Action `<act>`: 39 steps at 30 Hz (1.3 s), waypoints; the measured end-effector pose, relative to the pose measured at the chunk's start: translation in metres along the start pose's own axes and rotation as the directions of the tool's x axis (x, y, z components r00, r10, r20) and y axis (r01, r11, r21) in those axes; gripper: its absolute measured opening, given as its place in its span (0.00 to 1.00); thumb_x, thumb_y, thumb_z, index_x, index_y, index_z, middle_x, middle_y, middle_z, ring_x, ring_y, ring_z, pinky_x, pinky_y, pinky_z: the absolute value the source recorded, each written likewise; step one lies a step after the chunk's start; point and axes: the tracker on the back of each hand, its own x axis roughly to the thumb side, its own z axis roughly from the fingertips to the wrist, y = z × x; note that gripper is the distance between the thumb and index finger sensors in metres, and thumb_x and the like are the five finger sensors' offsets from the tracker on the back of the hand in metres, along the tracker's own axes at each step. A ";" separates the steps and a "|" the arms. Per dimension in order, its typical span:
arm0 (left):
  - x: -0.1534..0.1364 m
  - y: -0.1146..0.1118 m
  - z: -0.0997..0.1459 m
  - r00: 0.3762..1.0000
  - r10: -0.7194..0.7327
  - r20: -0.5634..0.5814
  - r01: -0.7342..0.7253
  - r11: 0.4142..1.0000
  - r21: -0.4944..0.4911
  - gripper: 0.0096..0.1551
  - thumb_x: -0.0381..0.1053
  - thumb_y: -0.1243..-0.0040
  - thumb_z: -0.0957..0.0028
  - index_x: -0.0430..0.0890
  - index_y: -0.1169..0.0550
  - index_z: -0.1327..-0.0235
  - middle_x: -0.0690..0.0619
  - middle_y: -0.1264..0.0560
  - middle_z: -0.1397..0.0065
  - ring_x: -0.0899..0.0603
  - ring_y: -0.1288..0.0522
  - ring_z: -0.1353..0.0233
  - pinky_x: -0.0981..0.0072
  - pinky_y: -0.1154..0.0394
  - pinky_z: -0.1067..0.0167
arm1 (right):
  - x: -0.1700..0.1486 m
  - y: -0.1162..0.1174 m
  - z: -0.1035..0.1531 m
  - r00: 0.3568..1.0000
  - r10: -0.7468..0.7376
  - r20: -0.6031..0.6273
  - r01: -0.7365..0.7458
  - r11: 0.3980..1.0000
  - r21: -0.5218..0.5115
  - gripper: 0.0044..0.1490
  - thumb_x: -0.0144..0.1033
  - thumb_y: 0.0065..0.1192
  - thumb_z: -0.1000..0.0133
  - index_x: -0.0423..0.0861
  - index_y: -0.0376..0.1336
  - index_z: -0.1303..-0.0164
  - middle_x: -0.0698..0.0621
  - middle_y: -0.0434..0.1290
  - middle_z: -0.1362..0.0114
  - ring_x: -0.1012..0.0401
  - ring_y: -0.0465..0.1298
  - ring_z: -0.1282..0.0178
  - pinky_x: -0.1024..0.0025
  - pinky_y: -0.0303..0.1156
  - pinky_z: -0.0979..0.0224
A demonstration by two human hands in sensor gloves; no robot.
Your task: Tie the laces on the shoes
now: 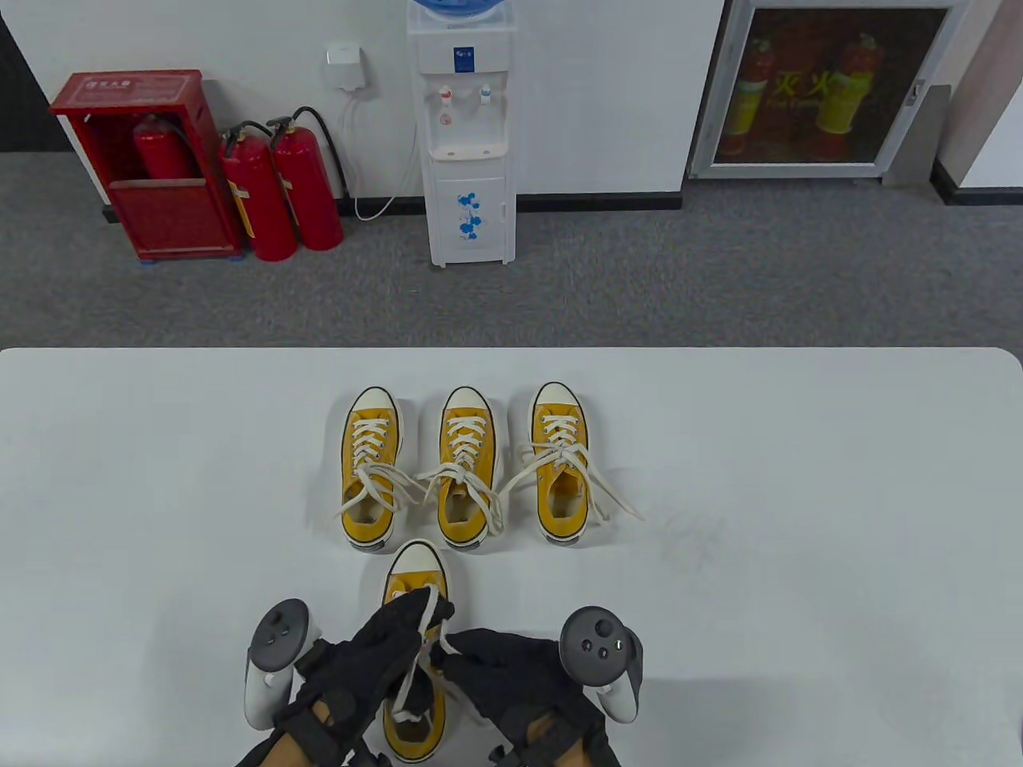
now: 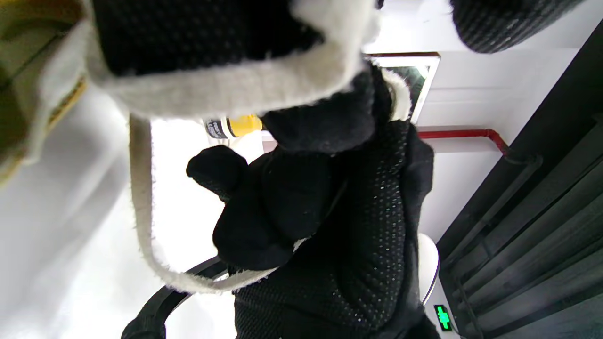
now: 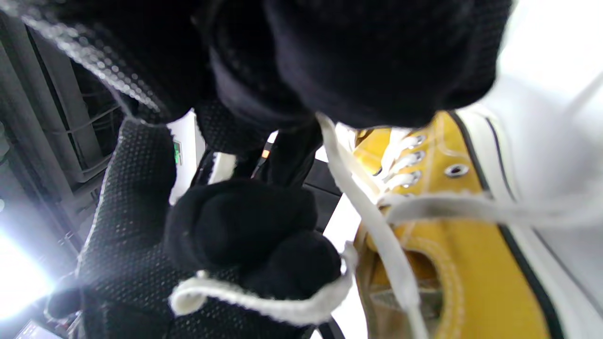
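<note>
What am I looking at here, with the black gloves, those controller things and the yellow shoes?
These are a person's two hands in sensor gloves, each with a tracker strapped to its back. One camera looks down at the white table; the other two sit on the wrists, so their close-ups are tilted. Three yellow sneakers stand in a row with laces already knotted. A fourth sneaker sits nearest the person. The left hand and right hand each pinch part of its white lace, working on the knot.

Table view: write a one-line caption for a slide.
Both gloved hands, left hand and right hand, pinch the white lace over the nearest yellow sneaker; three sneakers wait behind.
</note>
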 end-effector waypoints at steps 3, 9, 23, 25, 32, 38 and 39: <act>0.000 -0.001 -0.001 1.000 -0.009 -0.012 0.009 1.000 -0.001 0.47 0.76 0.49 0.48 0.57 0.42 0.18 0.41 0.41 0.14 0.52 0.13 0.59 0.58 0.15 0.59 | 0.000 0.000 0.000 1.000 -0.006 0.006 0.006 1.000 0.011 0.26 0.52 0.70 0.50 0.51 0.78 0.47 0.56 0.82 0.59 0.63 0.81 0.73 0.49 0.76 0.41; 0.001 -0.005 -0.002 1.000 -0.016 -0.021 0.015 0.999 -0.040 0.48 0.75 0.50 0.47 0.52 0.40 0.18 0.42 0.33 0.19 0.43 0.14 0.50 0.53 0.18 0.56 | -0.001 0.000 -0.001 1.000 -0.026 0.015 0.026 0.999 0.028 0.26 0.53 0.70 0.50 0.51 0.78 0.48 0.56 0.82 0.58 0.63 0.81 0.72 0.49 0.75 0.40; 0.033 0.004 0.011 0.847 -0.532 0.017 0.522 0.836 0.171 0.30 0.66 0.41 0.48 0.56 0.20 0.35 0.47 0.21 0.40 0.46 0.15 0.59 0.48 0.18 0.55 | -0.003 -0.019 0.002 0.993 -0.114 0.023 0.115 0.991 -0.065 0.24 0.53 0.73 0.51 0.50 0.79 0.52 0.55 0.81 0.57 0.60 0.80 0.69 0.46 0.72 0.37; 0.038 0.004 0.012 0.793 -0.609 0.015 0.598 0.784 0.169 0.28 0.65 0.38 0.49 0.58 0.19 0.38 0.47 0.23 0.40 0.46 0.17 0.58 0.46 0.20 0.52 | -0.004 -0.020 0.002 0.994 -0.108 0.018 0.110 0.989 -0.101 0.24 0.53 0.74 0.52 0.50 0.78 0.52 0.55 0.80 0.56 0.60 0.80 0.68 0.45 0.71 0.36; 0.039 0.003 0.013 0.787 -0.616 0.042 0.601 0.780 0.176 0.21 0.66 0.33 0.52 0.59 0.13 0.52 0.49 0.23 0.43 0.47 0.19 0.59 0.43 0.21 0.49 | -0.009 -0.023 0.003 0.998 -0.062 0.011 0.063 0.981 -0.181 0.24 0.52 0.75 0.52 0.52 0.78 0.51 0.55 0.80 0.53 0.58 0.80 0.63 0.43 0.68 0.33; 0.038 0.005 0.012 0.879 -0.470 0.086 0.458 0.880 0.129 0.19 0.65 0.33 0.50 0.54 0.10 0.60 0.49 0.22 0.44 0.46 0.19 0.58 0.41 0.23 0.46 | -0.015 -0.017 0.000 0.998 0.039 -0.047 -0.048 0.971 -0.234 0.24 0.52 0.74 0.52 0.51 0.77 0.51 0.52 0.76 0.43 0.56 0.79 0.54 0.39 0.63 0.29; 0.037 0.006 0.013 0.891 -0.446 0.088 0.433 0.891 0.134 0.19 0.65 0.33 0.50 0.54 0.10 0.61 0.49 0.22 0.45 0.46 0.19 0.58 0.40 0.23 0.46 | -0.016 -0.016 -0.001 0.997 0.055 -0.057 -0.067 0.969 -0.238 0.25 0.51 0.73 0.52 0.50 0.77 0.51 0.51 0.75 0.40 0.56 0.79 0.50 0.38 0.61 0.28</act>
